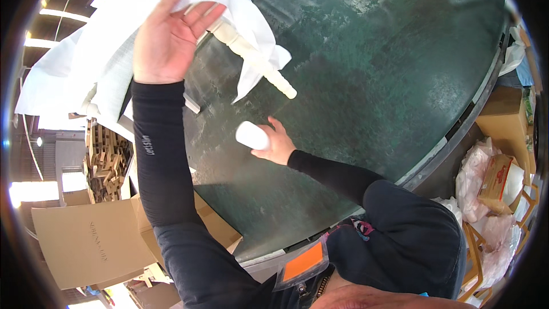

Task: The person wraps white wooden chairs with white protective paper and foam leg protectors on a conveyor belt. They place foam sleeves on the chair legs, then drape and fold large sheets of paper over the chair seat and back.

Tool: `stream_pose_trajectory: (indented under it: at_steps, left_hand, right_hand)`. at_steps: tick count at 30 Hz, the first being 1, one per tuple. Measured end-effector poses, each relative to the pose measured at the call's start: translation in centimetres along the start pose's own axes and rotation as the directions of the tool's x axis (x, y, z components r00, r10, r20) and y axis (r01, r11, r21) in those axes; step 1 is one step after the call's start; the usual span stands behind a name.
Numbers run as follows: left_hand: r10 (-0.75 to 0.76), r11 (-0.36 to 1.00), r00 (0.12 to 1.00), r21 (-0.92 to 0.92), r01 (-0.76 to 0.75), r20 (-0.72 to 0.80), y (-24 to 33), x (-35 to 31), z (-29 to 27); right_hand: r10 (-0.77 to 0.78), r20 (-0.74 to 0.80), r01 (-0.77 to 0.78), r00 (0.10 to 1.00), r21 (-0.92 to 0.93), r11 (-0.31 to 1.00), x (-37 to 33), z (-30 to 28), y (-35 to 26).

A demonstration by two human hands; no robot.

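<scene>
My left hand [166, 43] is raised at the upper left, palm showing, thumb and fingers spread apart at the edge of a thin white sheet [123, 11]. Its fingers reach in beneath the sheet, which drapes over a larger piece of furniture mostly hidden from me. A cream turned furniture leg [251, 57] sticks out from under the cover and slants toward the middle. Lower down, my right hand [277, 143] grips a smooth white cylinder [251, 135] above the green tabletop [366, 97]. What kind of container or roll this is, I cannot tell.
An open cardboard box [86, 240] stands at the lower left, with stacked wooden pieces [106, 160] behind it. On the right, beyond the table's rim [429, 157], are cardboard boxes [503, 117] and plastic-wrapped items [477, 180]. An orange card [303, 263] hangs at my chest.
</scene>
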State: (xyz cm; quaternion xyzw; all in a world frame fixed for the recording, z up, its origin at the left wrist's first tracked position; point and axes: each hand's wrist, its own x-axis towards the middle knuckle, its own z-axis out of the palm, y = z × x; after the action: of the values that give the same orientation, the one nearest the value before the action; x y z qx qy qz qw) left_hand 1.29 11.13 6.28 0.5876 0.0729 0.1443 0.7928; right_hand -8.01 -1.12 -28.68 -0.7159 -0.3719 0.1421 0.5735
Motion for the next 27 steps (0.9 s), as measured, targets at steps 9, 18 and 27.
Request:
stream_pose_trajectory:
  at_steps: [9, 18, 27]
  left_hand:
    - [0.06, 0.998, 0.994, -0.01, -0.062, -0.095, 0.3, 1.7, 3.1]
    - [0.014, 0.992, 1.0, -0.129, -0.011, 0.017, -4.9, 2.9, 3.9]
    - [-0.061, 0.993, 0.997, -0.099, 0.065, 0.047, -3.5, 3.0, 4.0]
  right_hand:
    - [-0.035, 0.439, -0.166, 0.898, 0.411, 0.897, 2.4, -6.8, -0.9]
    - [-0.437, 0.004, 0.434, 0.9, -0.122, 0.893, 9.8, -18.5, -9.6]
    - [0.308, 0.562, 0.554, 0.767, -0.823, 0.124, 17.8, -20.9, -11.8]
